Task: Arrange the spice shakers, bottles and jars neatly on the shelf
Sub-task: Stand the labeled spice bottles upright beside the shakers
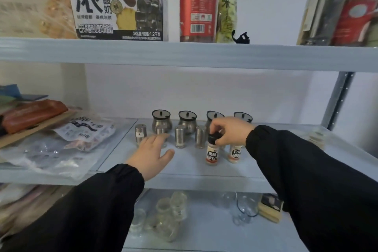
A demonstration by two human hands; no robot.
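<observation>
On the middle shelf (184,172) several round steel jars with black-rimmed lids (161,121) stand in a back row. In front of them stands a row of steel shakers (180,136). My right hand (231,131) grips the black cap of a pepper bottle with a white label (212,154), which stands upright on the shelf. A second, similar bottle (235,153) stands just right of it, partly behind my hand. My left hand (152,155) lies open and flat on the shelf, its fingertips at one shaker (161,131).
Plastic food packets (61,143) are piled on the shelf's left part. The upper shelf holds a milk carton (116,2), a red-labelled jar (197,8) and more jars at the right. Glass jars (171,213) stand on the shelf below. A metal upright (337,100) rises at the right.
</observation>
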